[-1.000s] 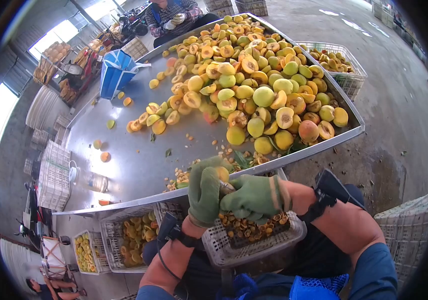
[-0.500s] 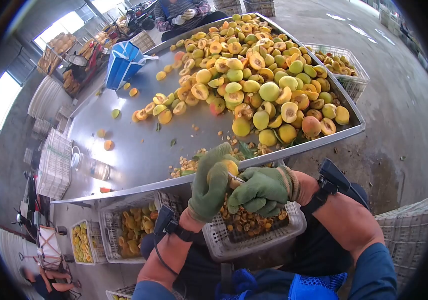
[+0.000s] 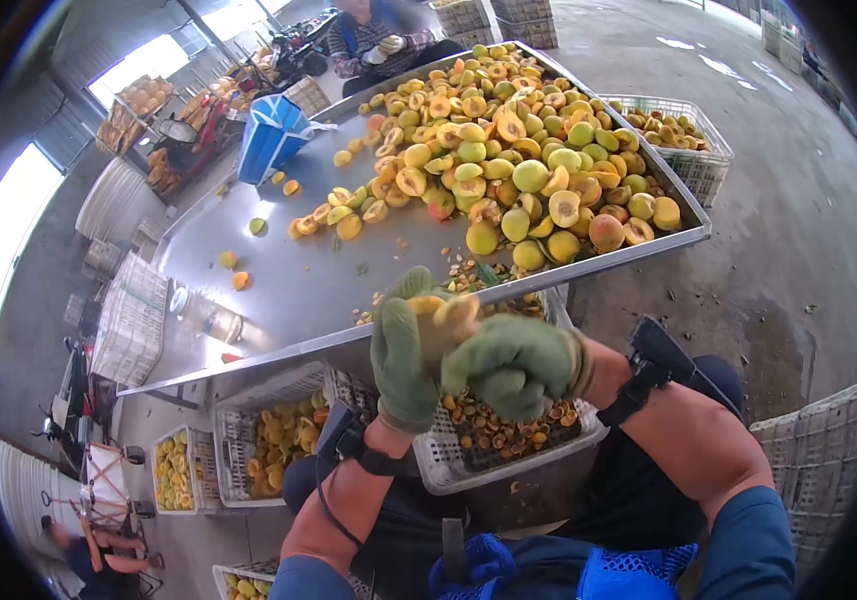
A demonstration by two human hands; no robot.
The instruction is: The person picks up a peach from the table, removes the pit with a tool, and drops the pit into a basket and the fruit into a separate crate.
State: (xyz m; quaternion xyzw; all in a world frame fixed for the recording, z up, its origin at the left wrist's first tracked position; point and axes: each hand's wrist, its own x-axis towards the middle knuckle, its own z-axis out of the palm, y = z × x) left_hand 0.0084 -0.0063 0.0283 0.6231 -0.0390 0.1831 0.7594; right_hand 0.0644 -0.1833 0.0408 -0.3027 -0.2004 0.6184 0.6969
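Observation:
My left hand [image 3: 404, 355], in a green glove, is wrapped round a yellow-orange peach [image 3: 445, 318] whose flesh shows; it is blurred. My right hand [image 3: 513, 365], gloved too, is curled close against the fruit from the right, and whatever its fingers grip is hidden. Both hands are above a white crate [image 3: 440, 462] of brown and orange scraps, just off the near edge of a metal table [image 3: 318, 290]. On the table lies a large heap of whole and halved peaches [image 3: 518, 160].
A blue bag [image 3: 270, 140] and a clear jar [image 3: 208, 318] stand on the table. Fruit crates sit below left [image 3: 238, 450] and beyond the right edge [image 3: 713, 160]. Stacked crates [image 3: 818, 450] rise at right. A person [image 3: 373, 45] sits across the table; another [image 3: 88, 555] is at lower left.
The view has shifted slightly. The peach between my hands has turned and its cut flesh faces up more. The metal tool seen at the fruit earlier no longer shows.

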